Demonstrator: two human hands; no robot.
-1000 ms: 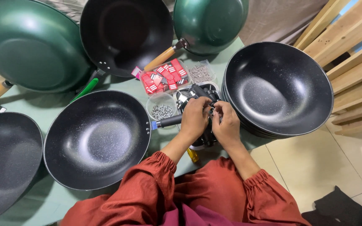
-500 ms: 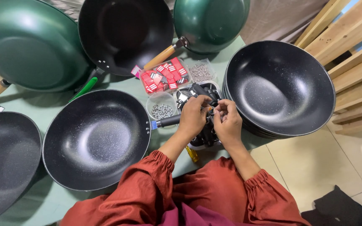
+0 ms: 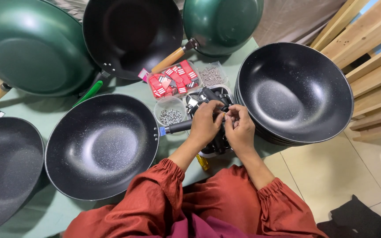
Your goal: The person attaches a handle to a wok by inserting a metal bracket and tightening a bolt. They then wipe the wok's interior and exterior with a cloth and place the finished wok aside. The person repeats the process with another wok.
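My left hand (image 3: 206, 124) is closed around the black handle (image 3: 178, 127) of a speckled black wok (image 3: 100, 146) that lies on the green table in front of me. My right hand (image 3: 240, 128) sits right beside it, its fingertips pinched on a small part at the handle's end; the part itself is too small to make out. Both hands hover over a container of black handle pieces (image 3: 212, 94). A round tub of small metal screws (image 3: 170, 116) stands just left of my left hand.
A stack of black woks (image 3: 295, 90) stands at the right. Green woks (image 3: 29, 46) (image 3: 221, 24) and another black wok (image 3: 131, 35) lean at the back. A tray of red packets (image 3: 173, 79), a bag of screws (image 3: 211, 76), wooden pallets (image 3: 367, 53) at right.
My hands and the wok's handle have shifted very slightly; the fingers keep working at the handle's end. Nothing else has moved.
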